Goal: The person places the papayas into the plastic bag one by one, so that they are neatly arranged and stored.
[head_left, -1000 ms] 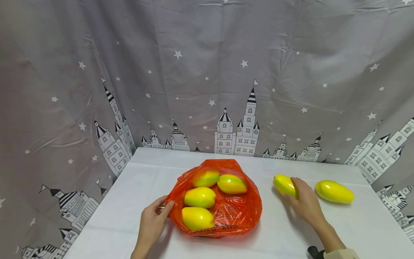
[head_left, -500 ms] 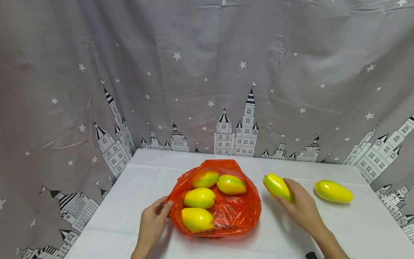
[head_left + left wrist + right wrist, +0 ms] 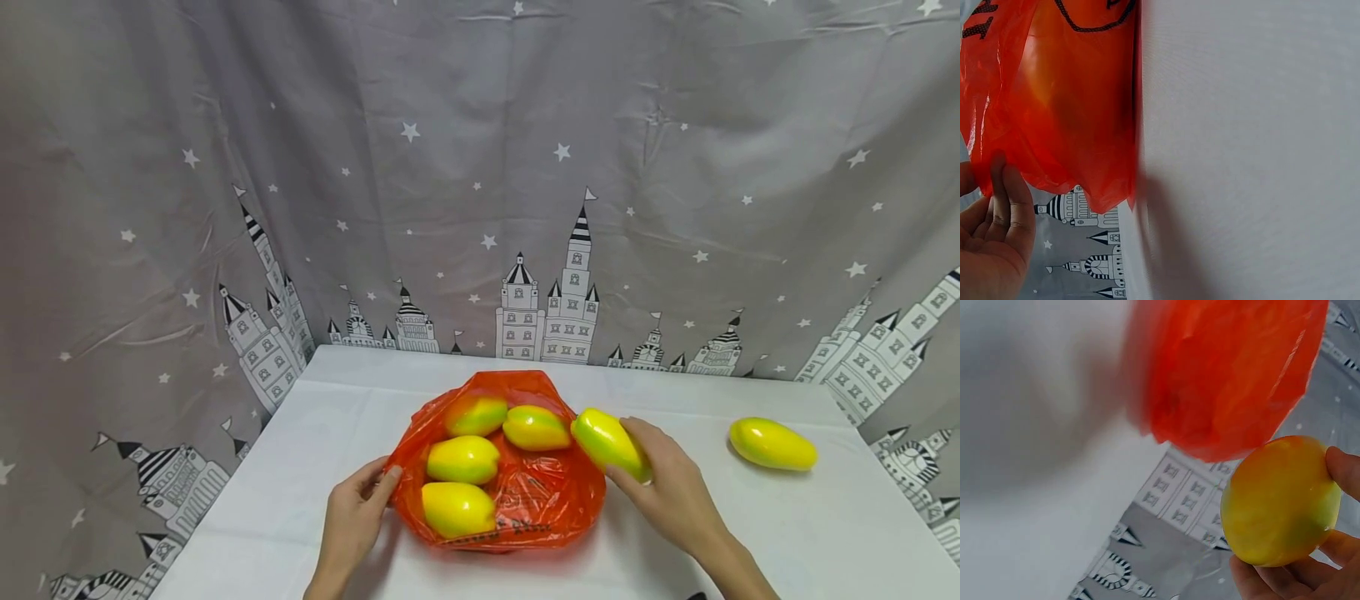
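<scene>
A red plastic bag (image 3: 540, 492) lies with its mouth open on the white table, several yellow-green mangoes (image 3: 463, 459) inside it. My left hand (image 3: 356, 517) pinches the bag's left rim between thumb and fingers; the left wrist view shows the thin film (image 3: 1054, 112) drawn up at the fingertips. In my right hand (image 3: 667, 483) is another mango (image 3: 611, 443), gripped between thumb and fingers. Its tip overlaps the bag's right rim in the head view. From the right wrist, the held mango (image 3: 1282, 501) appears right beside the bag's outer wall (image 3: 1229, 375).
One more mango (image 3: 772, 443) lies on the right part of the white table (image 3: 300, 467). Behind the table hangs a grey curtain (image 3: 420, 200) printed with castles and stars.
My right hand has lifted the mango from the table and carried it left to the bag's right rim. The left hand keeps its hold on the bag.
</scene>
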Motion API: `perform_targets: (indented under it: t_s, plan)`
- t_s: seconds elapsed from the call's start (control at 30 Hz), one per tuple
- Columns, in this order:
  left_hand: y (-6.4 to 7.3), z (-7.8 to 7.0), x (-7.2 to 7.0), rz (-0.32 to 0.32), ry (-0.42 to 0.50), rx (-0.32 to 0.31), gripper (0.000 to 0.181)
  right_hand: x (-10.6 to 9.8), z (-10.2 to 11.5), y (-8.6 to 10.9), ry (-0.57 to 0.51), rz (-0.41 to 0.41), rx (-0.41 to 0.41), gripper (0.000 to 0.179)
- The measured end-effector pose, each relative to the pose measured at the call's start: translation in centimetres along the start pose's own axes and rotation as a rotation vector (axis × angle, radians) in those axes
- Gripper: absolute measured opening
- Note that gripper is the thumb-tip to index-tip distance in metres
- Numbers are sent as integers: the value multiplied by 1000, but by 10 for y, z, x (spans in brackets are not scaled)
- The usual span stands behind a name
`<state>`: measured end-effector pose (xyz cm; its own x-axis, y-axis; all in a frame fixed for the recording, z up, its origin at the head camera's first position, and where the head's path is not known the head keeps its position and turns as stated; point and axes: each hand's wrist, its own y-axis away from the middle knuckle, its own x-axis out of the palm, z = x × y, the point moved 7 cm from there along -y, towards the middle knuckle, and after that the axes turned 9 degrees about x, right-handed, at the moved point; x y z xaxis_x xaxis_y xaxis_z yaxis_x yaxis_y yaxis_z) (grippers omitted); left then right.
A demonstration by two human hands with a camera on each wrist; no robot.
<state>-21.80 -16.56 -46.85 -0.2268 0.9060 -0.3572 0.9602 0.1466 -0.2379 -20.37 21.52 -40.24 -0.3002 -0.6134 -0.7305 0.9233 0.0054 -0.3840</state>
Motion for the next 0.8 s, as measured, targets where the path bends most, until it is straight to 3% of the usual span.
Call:
perform_targets:
  t_s: [0.33, 0.8]
  plan:
    - [0, 0, 1, 0, 2, -10, 41, 1, 35, 2, -16, 38, -91, 59]
    - [1, 0, 1, -7, -17, -5, 39, 45, 71, -7, -11, 209, -190, 57]
